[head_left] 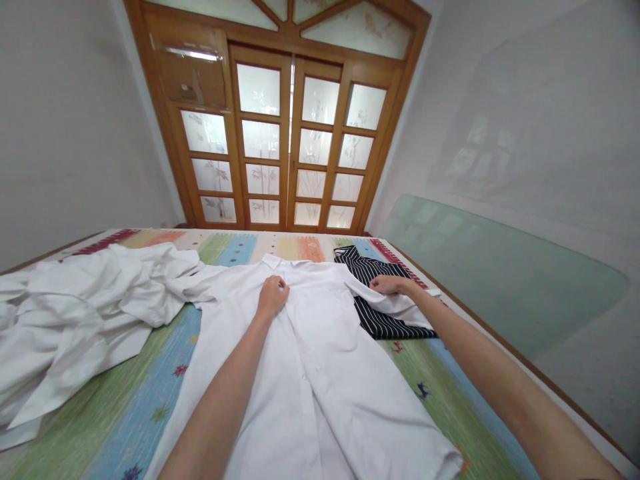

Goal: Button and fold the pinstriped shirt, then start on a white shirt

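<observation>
A white button-up shirt (325, 373) lies spread out in front of me, its collar at the far end and its sleeves out to both sides. At the upper front, just below the collar, my left hand (274, 295) is closed with the fingertips pinched at the placket. My right hand (387, 285) has its fingers closed on the sleeve at the right. Beneath that sleeve lies a black-and-white striped garment (385, 325), partly covered by it.
A heap of crumpled white clothes (90, 313) lies at the left, touching the shirt's left sleeve. The colourful striped cloth (155, 400) covers the surface below. Wooden doors with glass panes (263, 147) stand beyond, and a greenish panel (490, 267) lines the right wall.
</observation>
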Available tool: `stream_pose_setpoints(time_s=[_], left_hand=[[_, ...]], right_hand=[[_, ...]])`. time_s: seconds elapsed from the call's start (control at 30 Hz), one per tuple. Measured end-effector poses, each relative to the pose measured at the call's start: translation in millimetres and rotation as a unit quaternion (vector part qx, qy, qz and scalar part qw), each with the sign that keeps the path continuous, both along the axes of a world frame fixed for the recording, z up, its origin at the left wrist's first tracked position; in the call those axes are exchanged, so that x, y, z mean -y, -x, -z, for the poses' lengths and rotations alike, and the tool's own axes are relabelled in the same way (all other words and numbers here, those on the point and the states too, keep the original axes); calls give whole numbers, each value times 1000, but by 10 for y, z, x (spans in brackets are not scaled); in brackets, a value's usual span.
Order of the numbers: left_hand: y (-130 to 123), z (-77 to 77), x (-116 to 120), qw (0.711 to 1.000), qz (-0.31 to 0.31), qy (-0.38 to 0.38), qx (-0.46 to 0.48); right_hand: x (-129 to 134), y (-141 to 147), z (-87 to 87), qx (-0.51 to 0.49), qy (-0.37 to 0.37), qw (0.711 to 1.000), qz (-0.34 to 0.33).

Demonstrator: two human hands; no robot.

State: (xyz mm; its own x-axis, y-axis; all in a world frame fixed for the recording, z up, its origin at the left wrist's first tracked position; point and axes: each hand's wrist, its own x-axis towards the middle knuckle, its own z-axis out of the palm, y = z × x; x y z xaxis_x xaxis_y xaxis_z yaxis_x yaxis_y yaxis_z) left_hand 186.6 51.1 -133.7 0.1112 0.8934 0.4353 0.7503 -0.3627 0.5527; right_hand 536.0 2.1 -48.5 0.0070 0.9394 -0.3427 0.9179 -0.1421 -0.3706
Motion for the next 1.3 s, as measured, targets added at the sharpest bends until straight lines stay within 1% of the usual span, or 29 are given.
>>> stream_pose_setpoints(time_s=[0.23, 0.33, 0.4, 0.53, 0.7, 0.77, 0.87, 0.97, 1.03, 1.1, 1.17, 1.2, 1.23, 1.3], left_hand=[[-6, -14, 16, 1000, -4, -2, -1], [-5, -17, 17, 1000, -4, 0, -1], [-2, -20, 16, 1000, -3, 1, -1], [1, -20, 11, 1000, -2, 4, 1], [0, -13, 4, 1000, -3, 5, 3], [0, -13, 3, 1000, -4, 5, 4], [0, -15, 5, 1000, -5, 6, 3], [0, -15, 7, 1000, -4, 6, 1], [1, -12, 6, 1000, -4, 7, 0], [0, -9, 4, 1000, -5, 6, -1], [-2, -6, 4, 1000, -3, 6, -2], [-4, -5, 4, 1000, -2, 6, -3], [-6, -4, 6, 1000, 0, 6, -4], [-12, 0, 12, 1000, 5, 8, -5]], right_hand=[[84, 9, 43, -87, 16, 994, -69], [118, 13, 56, -165, 22, 984, -70], [139, 20, 66, -212, 12, 976, -50], [150, 6, 63, -263, -48, 963, 13], [85, -17, -15, -350, -90, 927, 101], [65, -13, -57, -378, -95, 913, 119], [55, -23, -112, -401, -90, 902, 135], [28, -76, -154, -419, -91, 894, 129], [-22, -135, -185, -400, -124, 899, 128], [-92, -204, -222, -326, -184, 916, 143], [-164, -262, -260, -196, -253, 937, 142], [-196, -279, -274, -119, -283, 943, 126], [-222, -280, -282, -39, -304, 946, 103], [-263, -223, -278, 106, -320, 939, 63]])
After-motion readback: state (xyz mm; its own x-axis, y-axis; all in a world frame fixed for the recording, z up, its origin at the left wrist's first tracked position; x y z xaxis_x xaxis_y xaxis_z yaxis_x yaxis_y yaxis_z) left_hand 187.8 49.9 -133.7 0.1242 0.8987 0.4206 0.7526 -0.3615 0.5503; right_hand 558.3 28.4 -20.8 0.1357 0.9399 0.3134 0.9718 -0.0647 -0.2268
